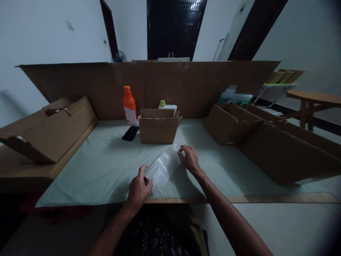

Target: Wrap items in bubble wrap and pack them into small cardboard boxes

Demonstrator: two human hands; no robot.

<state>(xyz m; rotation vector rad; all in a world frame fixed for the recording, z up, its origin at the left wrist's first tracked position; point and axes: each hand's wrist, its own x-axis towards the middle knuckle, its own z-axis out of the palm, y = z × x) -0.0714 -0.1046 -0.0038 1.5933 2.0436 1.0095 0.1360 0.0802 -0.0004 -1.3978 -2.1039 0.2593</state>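
Observation:
A clear piece of bubble wrap lies slantwise on the pale green cloth, close to the table's front edge. At its lower left end is my left hand, with thumb and fingers closed around a small dark thing that is mostly hidden. The kind of that dark thing cannot be made out. My right hand has its fingers curled in a pinch at the wrap's upper right end. Just beyond the wrap stands an open cardboard box.
Left of the box lie a black phone and an orange bottle. A white bottle with a green cap is behind it. Cardboard boxes flank the cloth on the left and right. A tall cardboard panel closes the back.

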